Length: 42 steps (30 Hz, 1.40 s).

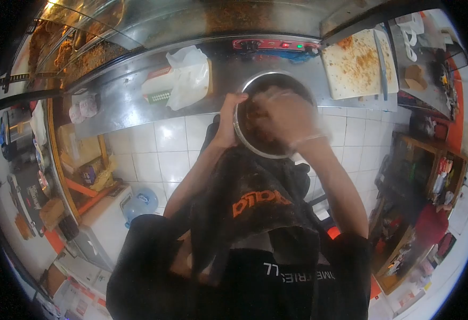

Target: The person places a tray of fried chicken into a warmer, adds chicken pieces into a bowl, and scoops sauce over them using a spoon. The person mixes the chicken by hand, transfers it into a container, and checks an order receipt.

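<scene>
A round metal bowl (255,151) is held in front of my body at the counter's near edge. My left hand (228,120) grips its left side, with the thumb over the rim. Inside the bowl is my right hand (284,114), smeared by motion, so its fingers cannot be made out. A pale band, perhaps a glove's cuff, circles the right wrist. The bowl's inside looks dark and brownish; what lies in it is mostly hidden by the hand.
A steel counter (122,114) runs across ahead. On it lie white paper over a box (188,80) and a cutting board (346,66) with brown crumbs and a long knife (380,64). A red control panel (268,46) is behind the bowl. A blue water jug (140,205) stands lower left.
</scene>
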{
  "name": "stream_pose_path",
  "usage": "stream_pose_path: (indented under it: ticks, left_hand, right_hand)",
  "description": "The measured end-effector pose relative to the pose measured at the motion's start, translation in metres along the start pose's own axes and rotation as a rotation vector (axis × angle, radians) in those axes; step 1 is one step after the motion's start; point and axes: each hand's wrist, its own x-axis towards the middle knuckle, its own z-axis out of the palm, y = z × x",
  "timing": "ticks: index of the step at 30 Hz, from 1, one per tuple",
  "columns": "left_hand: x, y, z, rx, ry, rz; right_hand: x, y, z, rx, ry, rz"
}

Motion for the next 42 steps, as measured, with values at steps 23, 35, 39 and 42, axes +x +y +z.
stream_pose_path:
  ticks: [23, 35, 39, 42]
  left_hand:
    - [0.009, -0.018, 0.004, -0.043, 0.105, 0.330]
    - [0.019, -0.030, -0.022, 0.216, 0.085, 0.465]
    - [-0.009, 0.005, 0.023, -0.069, 0.113, 0.278]
    - [-0.006, 0.004, 0.005, -0.139, -0.026, 0.185]
  right_hand:
    - [0.001, -0.014, 0.024, 0.011, -0.101, 0.252]
    - [0.015, -0.030, 0.005, 0.106, 0.212, 0.204]
    - [0.010, -0.014, 0.008, 0.119, -0.018, 0.070]
    - [0.003, -0.004, -0.023, 0.171, -0.020, 0.010]
